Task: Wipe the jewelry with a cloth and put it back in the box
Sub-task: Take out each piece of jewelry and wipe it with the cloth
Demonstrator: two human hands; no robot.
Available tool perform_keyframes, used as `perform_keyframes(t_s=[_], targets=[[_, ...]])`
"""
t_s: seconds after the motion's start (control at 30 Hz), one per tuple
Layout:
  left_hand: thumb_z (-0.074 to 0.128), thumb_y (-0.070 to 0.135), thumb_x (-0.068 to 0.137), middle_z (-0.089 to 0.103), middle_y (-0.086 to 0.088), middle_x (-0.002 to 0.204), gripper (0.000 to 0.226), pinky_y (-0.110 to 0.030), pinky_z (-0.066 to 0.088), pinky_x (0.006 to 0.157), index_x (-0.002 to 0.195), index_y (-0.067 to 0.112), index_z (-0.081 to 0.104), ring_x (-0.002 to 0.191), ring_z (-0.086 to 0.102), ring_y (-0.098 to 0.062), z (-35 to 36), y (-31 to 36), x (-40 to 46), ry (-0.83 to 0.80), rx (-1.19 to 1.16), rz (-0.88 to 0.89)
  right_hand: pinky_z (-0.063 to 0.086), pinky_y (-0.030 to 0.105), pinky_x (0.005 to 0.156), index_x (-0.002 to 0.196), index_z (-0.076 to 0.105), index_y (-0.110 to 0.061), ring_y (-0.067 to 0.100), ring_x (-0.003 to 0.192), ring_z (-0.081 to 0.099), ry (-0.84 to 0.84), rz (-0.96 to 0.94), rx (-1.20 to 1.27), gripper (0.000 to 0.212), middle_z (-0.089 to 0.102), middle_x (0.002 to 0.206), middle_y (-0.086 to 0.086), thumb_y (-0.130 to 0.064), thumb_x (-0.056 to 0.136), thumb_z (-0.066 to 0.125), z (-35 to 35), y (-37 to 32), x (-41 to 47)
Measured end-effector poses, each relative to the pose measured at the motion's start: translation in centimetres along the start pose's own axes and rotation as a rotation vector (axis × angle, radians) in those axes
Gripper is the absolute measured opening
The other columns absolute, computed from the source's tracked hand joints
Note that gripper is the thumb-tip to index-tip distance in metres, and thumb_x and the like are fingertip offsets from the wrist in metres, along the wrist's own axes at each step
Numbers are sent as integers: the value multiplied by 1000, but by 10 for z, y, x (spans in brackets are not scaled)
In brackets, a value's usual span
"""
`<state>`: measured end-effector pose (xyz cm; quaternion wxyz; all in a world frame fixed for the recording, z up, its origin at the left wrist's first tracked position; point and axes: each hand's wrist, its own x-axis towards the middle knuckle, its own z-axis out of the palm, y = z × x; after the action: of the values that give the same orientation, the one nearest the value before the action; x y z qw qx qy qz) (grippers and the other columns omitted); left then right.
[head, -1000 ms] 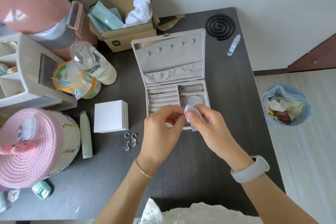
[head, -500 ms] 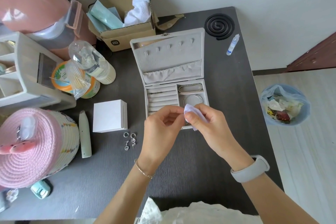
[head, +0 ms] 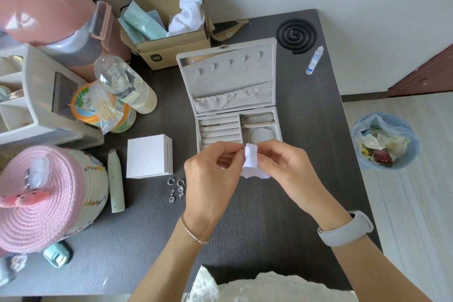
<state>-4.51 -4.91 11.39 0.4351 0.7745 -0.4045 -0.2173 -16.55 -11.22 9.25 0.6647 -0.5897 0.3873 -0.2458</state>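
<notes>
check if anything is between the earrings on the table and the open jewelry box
Nothing visible lies on the table between the earrings and the jewelry box. The left hand and right hand, holding the cloth, are above the box's near edge.

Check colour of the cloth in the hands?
White cloth, with a zigzag-cut lower edge; the head view shows it.

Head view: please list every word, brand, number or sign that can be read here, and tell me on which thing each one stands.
"MI" logo, a white mark in a rounded dark square: on the front of the cardboard box.
Label on the plastic bottle: too blurred to read.
Print on the orange-rimmed tub: too blurred to read.
Label on the small dropper bottle: too small to read.
Wrappers in the bin: not readable.
</notes>
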Motion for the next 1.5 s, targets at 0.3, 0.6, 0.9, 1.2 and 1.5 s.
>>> perform_keyframes(t_s=[0.3, 0.6, 0.9, 1.2, 1.5], targets=[[68, 9, 77, 69, 11, 66, 10, -17, 52, 66, 75, 18, 72, 63, 64, -2, -4, 2, 0, -90, -48, -83, 38, 18, 58, 76, 54, -36, 6, 60, 45, 58, -90, -238, 19, 58, 69, -24, -21, 87, 56, 7, 2, -2], [69, 4, 75, 70, -5, 60, 11, -26, 55, 58, 83, 10, 66, 56, 64, -16, -2, 8, -1, -187, -405, -442, 37, 9, 57, 69, 52, -21, -2, 57, 50, 55, -43, 11, 28, 56, 57, -21, -46, 81, 53, 13, 4, -5], [66, 4, 79, 71, 4, 71, 13, -21, 54, 66, 75, 16, 68, 67, 66, -10, -3, 4, -1, -204, -376, -320, 36, 12, 56, 72, 54, -25, 3, 60, 47, 88, -66, -46, 13, 54, 61, -14, -32, 81, 49, 16, 11, -5], [67, 4, 78, 67, 13, 68, 21, -15, 51, 70, 79, 24, 65, 68, 64, -5, -3, -14, -11, -148, -207, -199, 33, 12, 52, 52, 44, -22, 9, 53, 49, 416, -4, 43, 41, 46, 46, -13, -9, 90, 49, 9, 23, 3], [63, 9, 82, 67, -7, 79, 8, -24, 37, 69, 82, 10, 70, 72, 62, -20, -23, -151, -40, 64, 347, -512, 29, 9, 46, 43, 39, -30, 3, 47, 36, 366, 103, -43, 52, 40, 41, -14, -4, 88, 46, 5, 40, 3]])
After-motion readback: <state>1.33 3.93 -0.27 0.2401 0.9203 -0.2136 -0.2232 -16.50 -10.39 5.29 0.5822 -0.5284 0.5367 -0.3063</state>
